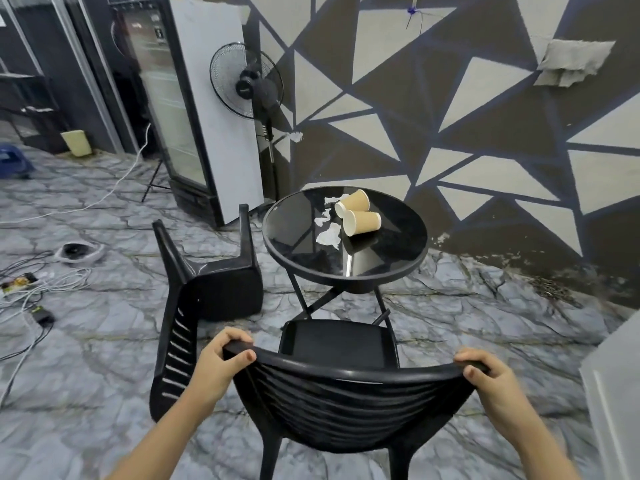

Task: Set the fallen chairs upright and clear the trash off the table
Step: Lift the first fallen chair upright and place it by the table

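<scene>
Gripping the chair (341, 393) backrest: left hand (218, 365), right hand (491, 382).

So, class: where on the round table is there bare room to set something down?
Free: the near half of the table, from the cups to the front rim, and its far right edge. Crowded: the far left middle, with both tipped cups and paper scraps.

I see both chairs, the upright one (346, 407) and the fallen one (207, 289), in black moulded plastic with a soft sheen. The desk (391, 265) has a glossy, mirror-like dark top, glass by the look, on thin black metal legs. The two cups (362, 221) look like matt ribbed brown paper; the scraps (329, 235) are crumpled white paper. The floor (104, 341) is smooth marble-patterned grey.
</scene>
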The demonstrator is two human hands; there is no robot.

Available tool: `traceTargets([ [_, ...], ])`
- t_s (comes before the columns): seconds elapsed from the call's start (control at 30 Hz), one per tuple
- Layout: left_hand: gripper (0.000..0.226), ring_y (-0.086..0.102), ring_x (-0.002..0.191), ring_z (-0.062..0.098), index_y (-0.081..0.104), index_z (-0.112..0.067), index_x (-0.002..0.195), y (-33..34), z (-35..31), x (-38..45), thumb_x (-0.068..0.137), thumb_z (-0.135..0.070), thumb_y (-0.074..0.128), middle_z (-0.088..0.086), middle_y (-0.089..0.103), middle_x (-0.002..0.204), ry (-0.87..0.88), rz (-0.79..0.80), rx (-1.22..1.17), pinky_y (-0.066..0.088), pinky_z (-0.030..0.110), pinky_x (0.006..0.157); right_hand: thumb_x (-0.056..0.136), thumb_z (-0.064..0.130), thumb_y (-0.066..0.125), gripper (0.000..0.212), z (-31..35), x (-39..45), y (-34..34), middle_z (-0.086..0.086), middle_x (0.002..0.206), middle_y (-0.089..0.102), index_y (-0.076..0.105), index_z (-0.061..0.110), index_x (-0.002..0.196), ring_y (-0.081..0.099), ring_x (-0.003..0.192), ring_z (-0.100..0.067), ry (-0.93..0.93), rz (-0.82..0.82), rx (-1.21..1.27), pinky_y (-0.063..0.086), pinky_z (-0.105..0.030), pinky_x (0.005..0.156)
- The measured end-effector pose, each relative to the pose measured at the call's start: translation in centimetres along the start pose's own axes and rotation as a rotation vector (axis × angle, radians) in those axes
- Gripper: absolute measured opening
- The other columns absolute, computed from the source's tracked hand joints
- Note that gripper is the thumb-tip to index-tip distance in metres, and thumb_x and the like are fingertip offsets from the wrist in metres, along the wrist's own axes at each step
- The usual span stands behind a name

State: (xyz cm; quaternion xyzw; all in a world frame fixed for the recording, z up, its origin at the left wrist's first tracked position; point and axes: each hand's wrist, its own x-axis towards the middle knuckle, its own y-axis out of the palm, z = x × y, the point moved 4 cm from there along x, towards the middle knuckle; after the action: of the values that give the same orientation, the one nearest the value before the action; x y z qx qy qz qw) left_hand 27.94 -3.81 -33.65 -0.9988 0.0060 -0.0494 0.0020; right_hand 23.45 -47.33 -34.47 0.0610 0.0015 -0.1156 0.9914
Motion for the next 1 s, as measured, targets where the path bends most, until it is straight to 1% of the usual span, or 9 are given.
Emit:
traceTargets([
  [0.07, 0.059, 0.059, 0.085, 0.016, 0.062, -0.011, 0.082, -0.4, 0.7, -2.3, 0.045, -0.052, 0.082, 0.008, 0.062, 0.089, -0.051, 0.013, 0.034, 0.048, 0.016, 0.072, 0.065, -0.001, 0.064, 0.013, -0.7, -2.0, -0.3, -0.008, 0.093, 0.062, 0.07, 0.01, 0.064, 0.059, 0.089, -0.012, 0.042, 0.026, -0.017, 0.041, -0.027, 0.08],
  [0.17, 0.052, 0.061, 0.091, 0.011, 0.065, -0.017, 0.086, -0.9, 1.0, -4.7, 0.051, -0.052, 0.082, -0.001, 0.066, 0.095, -0.082, 0.008, 0.106, 0.049, 0.017, 0.076, 0.069, -0.005, 0.064, 0.016, -1.5, -4.1, -0.4, -0.007, 0.091, 0.062, 0.069, 0.011, 0.07, 0.06, 0.083, -0.012, 0.08, 0.044, -0.057, 0.043, -0.028, 0.075],
  [0.27, 0.028, 0.06, 0.092, 0.004, 0.065, -0.02, 0.093, -0.8, 0.4, -5.8, 0.07, -0.033, 0.075, -0.003, 0.064, 0.105, -0.131, -0.006, 0.141, 0.046, 0.009, 0.074, 0.074, -0.001, 0.064, 0.013, -1.0, -4.7, 0.0, -0.004, 0.083, 0.061, 0.066, 0.011, 0.076, 0.056, 0.077, -0.016, 0.099, 0.067, -0.086, 0.045, -0.025, 0.069],
  [0.37, 0.017, 0.058, 0.094, 0.008, 0.063, -0.02, 0.097, -0.4, 0.1, -6.1, 0.08, -0.02, 0.068, -0.002, 0.062, 0.103, -0.182, -0.028, 0.122, 0.046, 0.006, 0.07, 0.076, -0.003, 0.063, 0.016, -0.6, -5.2, 0.2, -0.005, 0.078, 0.058, 0.065, 0.012, 0.077, 0.058, 0.069, -0.008, 0.085, 0.09, -0.094, 0.045, -0.02, 0.066],
  [0.47, 0.024, 0.056, 0.098, 0.011, 0.059, -0.026, 0.103, 0.3, -0.3, -5.9, 0.081, -0.028, 0.066, -0.005, 0.061, 0.103, -0.244, -0.09, 0.106, 0.044, 0.014, 0.072, 0.074, -0.002, 0.066, 0.014, -0.4, -5.8, 0.3, -0.004, 0.076, 0.059, 0.065, 0.012, 0.078, 0.058, 0.062, -0.002, 0.066, 0.107, -0.087, 0.046, -0.011, 0.058],
  [0.67, 0.044, 0.051, 0.112, 0.025, 0.047, -0.021, 0.117, 1.5, 0.0, -4.9, 0.08, -0.031, 0.069, 0.008, 0.049, 0.124, -0.309, -0.22, 0.09, 0.04, 0.035, 0.095, 0.067, 0.003, 0.072, 0.016, -0.5, -6.2, -0.1, 0.01, 0.07, 0.07, 0.067, 0.015, 0.076, 0.063, 0.066, -0.002, 0.057, 0.13, -0.049, 0.049, -0.013, 0.058],
  [0.77, 0.05, 0.048, 0.117, 0.025, 0.044, -0.021, 0.121, 2.4, -0.2, -3.5, 0.079, -0.031, 0.069, 0.007, 0.045, 0.127, -0.325, -0.198, 0.098, 0.038, 0.033, 0.095, 0.066, -0.003, 0.072, 0.019, -0.9, -6.3, -1.0, 0.009, 0.067, 0.069, 0.066, 0.013, 0.074, 0.062, 0.063, -0.001, 0.015, 0.077, -0.021, 0.048, -0.011, 0.057],
  [0.87, 0.048, 0.047, 0.117, 0.023, 0.046, -0.022, 0.12, 4.3, -0.5, -1.7, 0.079, -0.029, 0.069, 0.005, 0.044, 0.126, -0.294, -0.191, 0.067, 0.037, 0.033, 0.095, 0.056, 0.007, 0.074, 0.017, -1.2, -5.9, -2.0, 0.01, 0.069, 0.069, 0.069, 0.014, 0.07, 0.063, 0.064, -0.001, -0.001, 0.039, 0.039, 0.049, -0.011, 0.057],
  [1.0, 0.031, 0.054, 0.099, 0.021, 0.058, -0.018, 0.102, 4.6, -0.4, -0.1, 0.076, -0.027, 0.073, 0.008, 0.052, 0.111, -0.276, -0.233, 0.08, 0.045, 0.034, 0.086, 0.052, 0.016, 0.076, 0.02, -1.4, -4.1, -1.8, 0.008, 0.066, 0.07, 0.07, 0.02, 0.07, 0.063, 0.062, -0.004, 0.034, 0.067, 0.038, 0.049, -0.014, 0.055],
])
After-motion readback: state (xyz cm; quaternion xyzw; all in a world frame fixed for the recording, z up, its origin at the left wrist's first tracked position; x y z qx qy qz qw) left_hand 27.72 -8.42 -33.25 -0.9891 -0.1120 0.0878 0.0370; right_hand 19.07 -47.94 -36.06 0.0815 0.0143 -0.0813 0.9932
